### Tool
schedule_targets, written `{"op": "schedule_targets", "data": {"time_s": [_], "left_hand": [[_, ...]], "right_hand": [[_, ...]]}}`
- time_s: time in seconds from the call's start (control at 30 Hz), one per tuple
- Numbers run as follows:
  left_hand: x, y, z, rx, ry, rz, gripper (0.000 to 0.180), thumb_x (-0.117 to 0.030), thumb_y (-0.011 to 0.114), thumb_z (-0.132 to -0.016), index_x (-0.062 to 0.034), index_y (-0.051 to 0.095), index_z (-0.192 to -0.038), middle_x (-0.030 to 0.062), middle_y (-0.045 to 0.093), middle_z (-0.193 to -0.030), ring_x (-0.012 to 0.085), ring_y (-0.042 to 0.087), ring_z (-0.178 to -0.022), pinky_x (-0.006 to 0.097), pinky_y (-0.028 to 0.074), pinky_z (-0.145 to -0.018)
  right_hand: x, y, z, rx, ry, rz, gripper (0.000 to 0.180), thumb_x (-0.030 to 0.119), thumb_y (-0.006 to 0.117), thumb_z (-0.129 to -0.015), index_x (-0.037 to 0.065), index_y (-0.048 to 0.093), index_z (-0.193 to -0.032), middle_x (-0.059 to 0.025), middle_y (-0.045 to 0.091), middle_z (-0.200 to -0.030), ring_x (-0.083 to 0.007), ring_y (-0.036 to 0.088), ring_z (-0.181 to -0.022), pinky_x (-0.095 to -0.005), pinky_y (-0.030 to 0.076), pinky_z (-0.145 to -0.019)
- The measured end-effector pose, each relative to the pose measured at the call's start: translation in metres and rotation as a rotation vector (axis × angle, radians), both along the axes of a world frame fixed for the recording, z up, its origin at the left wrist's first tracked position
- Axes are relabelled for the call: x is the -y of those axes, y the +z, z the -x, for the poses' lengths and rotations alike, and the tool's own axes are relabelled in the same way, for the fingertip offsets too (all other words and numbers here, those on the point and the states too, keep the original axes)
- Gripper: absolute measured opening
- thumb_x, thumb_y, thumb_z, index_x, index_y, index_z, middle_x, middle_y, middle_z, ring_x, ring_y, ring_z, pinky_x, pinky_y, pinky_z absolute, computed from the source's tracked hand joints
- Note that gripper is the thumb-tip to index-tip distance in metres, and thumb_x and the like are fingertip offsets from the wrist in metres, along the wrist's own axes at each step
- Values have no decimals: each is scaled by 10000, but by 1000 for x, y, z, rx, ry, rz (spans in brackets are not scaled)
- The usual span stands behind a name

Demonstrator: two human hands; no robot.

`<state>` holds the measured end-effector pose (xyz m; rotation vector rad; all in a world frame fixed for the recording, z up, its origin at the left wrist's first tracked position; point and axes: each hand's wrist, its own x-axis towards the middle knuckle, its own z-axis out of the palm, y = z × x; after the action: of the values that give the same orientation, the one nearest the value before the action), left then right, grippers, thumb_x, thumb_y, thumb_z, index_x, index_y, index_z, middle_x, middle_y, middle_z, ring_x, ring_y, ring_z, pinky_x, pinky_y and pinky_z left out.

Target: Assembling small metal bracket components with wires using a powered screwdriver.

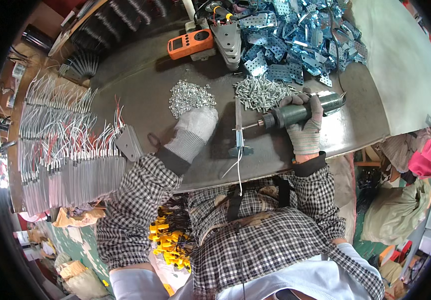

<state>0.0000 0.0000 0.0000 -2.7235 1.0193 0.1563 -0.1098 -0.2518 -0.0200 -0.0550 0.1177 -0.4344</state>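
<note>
My left hand (198, 124), in a pale knit glove, rests at the near edge of a heap of small silver nuts (188, 96). Its fingers curl under and are mostly hidden, so what they hold does not show. My right hand (305, 120), gloved as well, is wrapped round a dark green power screwdriver (290, 114) lying sideways. The driver's tip points left, at a narrow flat metal strip (239, 115). At the strip's near end sits a bluish metal bracket (241, 151), and white wires (239, 172) run from it toward me. Loose screws (260, 92) lie just beyond the driver.
Bluish perforated metal plates (295, 37) are heaped at the far right. An orange meter (190, 45) stands beside stacked grey plates (228, 45). Rows of grey strips with wires (70, 175) fill the left side. The metal table (200, 172) ends near my body.
</note>
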Motion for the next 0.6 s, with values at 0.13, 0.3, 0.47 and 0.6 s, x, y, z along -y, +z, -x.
{"op": "schedule_targets", "data": {"time_s": [0.13,0.3,0.47,0.6], "left_hand": [[-19,-15,-3,-974,447,957,158,-147,509,-943,-20,588,-993,66,573,-726,171,588,-622,257,458,-516],[-5,-30,53,-1209,450,1790,207,99,604,-857,26,590,-1050,-6,563,-806,45,516,-652,180,410,-558],[10,-35,69,-959,459,1854,152,52,623,-897,13,617,-1044,14,622,-920,65,579,-788,196,473,-720],[28,-25,81,-867,411,1939,170,66,607,-906,14,628,-1066,19,633,-990,66,589,-867,204,482,-801]], "right_hand": [[-5,4,1,-9,3,17,356,122,714,-870,38,526,-1161,-23,552,-865,-170,551,-809,-431,468,-923],[-4,6,-5,-7,-2,30,331,119,709,-874,41,528,-1141,-19,544,-859,-166,553,-809,-445,479,-900],[-8,12,-4,-25,15,8,295,158,720,-874,49,562,-1097,-21,553,-860,-176,565,-826,-451,488,-944],[-2,-15,16,-180,-356,1171,573,-155,604,-764,88,479,-1268,-59,560,-1030,-190,592,-1011,-408,524,-920]]}}
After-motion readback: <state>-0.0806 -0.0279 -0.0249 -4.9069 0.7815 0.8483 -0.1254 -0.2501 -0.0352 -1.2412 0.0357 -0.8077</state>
